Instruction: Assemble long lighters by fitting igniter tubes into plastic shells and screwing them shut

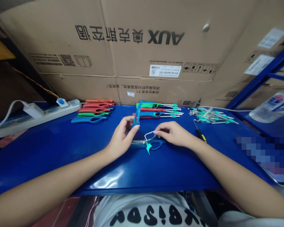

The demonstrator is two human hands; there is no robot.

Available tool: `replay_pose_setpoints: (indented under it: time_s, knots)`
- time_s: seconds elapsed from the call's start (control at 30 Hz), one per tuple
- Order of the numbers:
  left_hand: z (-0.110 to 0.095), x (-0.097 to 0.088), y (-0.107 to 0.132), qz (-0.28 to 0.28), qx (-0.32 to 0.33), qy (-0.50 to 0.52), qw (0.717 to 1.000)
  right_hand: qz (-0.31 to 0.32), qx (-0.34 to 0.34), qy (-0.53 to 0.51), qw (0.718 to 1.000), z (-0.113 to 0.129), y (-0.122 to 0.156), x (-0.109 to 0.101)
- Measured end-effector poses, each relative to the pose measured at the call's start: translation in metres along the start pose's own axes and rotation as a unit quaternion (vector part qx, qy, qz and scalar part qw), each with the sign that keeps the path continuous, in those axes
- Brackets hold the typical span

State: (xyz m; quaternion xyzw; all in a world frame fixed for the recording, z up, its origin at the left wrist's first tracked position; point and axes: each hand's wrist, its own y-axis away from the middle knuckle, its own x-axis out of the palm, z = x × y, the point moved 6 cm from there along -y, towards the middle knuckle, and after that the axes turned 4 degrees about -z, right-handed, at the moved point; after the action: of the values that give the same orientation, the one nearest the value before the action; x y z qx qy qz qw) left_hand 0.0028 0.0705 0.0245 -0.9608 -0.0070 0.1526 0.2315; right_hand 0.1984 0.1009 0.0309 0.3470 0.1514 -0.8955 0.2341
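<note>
My left hand (123,135) holds a blue plastic lighter shell (136,117) upright between thumb and fingers. My right hand (172,134) pinches a thin white wire (149,135) that loops down to a half-assembled blue lighter body (153,145) lying flat on the blue table (61,148). That body has a teal trigger (148,147) sticking out toward me. Both hands meet just above it at the table's middle.
Red, green and blue empty shells (94,111) lie at the back left, and finished long-nosed lighters (158,110) at the back middle. Metal tubes with teal tips (210,116) and a screwdriver (200,132) are at the right. A white power strip (38,113) and cardboard boxes (132,47) stand behind.
</note>
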Motion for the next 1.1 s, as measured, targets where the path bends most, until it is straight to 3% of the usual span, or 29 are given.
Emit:
replay_pose_setpoints:
  time_s: [0.07, 0.13, 0.27, 0.37, 0.5, 0.63, 0.73, 0.83, 0.93, 1.03, 1.1]
  knots:
    - [0.000, -0.005, -0.003, -0.026, -0.001, 0.013, 1.000, -0.001, -0.013, 0.041, 0.999, 0.003, 0.002, -0.001]
    - [0.002, -0.005, -0.005, -0.003, -0.009, -0.017, 1.000, 0.007, -0.050, 0.097, 0.994, 0.006, 0.003, 0.000]
    - [0.000, 0.007, -0.001, 0.145, 0.027, -0.164, 0.975, 0.044, -0.128, 0.233, 0.963, 0.010, 0.007, 0.005]
    - [-0.001, 0.016, 0.004, 0.214, 0.063, -0.218, 0.950, 0.063, -0.144, 0.290, 0.944, 0.010, 0.010, 0.007]
    - [0.001, 0.020, 0.007, 0.244, 0.073, -0.227, 0.940, 0.066, -0.160, 0.273, 0.946, 0.014, 0.011, 0.006]
    - [0.001, 0.003, -0.008, 0.215, 0.078, -0.242, 0.943, 0.061, -0.159, 0.192, 0.966, 0.009, 0.005, -0.010]
    - [0.006, -0.023, -0.029, 0.156, 0.019, -0.252, 0.955, 0.013, -0.158, 0.167, 0.973, 0.000, -0.001, -0.034]
    - [0.012, -0.036, -0.037, 0.093, -0.133, -0.132, 0.978, -0.057, -0.128, 0.137, 0.981, -0.002, -0.003, -0.049]
    - [0.006, -0.017, -0.021, 0.090, -0.235, 0.031, 0.967, -0.098, -0.098, 0.063, 0.988, 0.012, 0.003, -0.035]
    - [-0.004, 0.012, 0.003, 0.104, -0.288, 0.158, 0.939, -0.052, -0.082, 0.035, 0.995, 0.031, 0.011, 0.002]
    - [-0.007, 0.025, 0.015, 0.127, -0.306, 0.186, 0.925, -0.034, -0.067, 0.050, 0.996, 0.039, 0.014, 0.021]
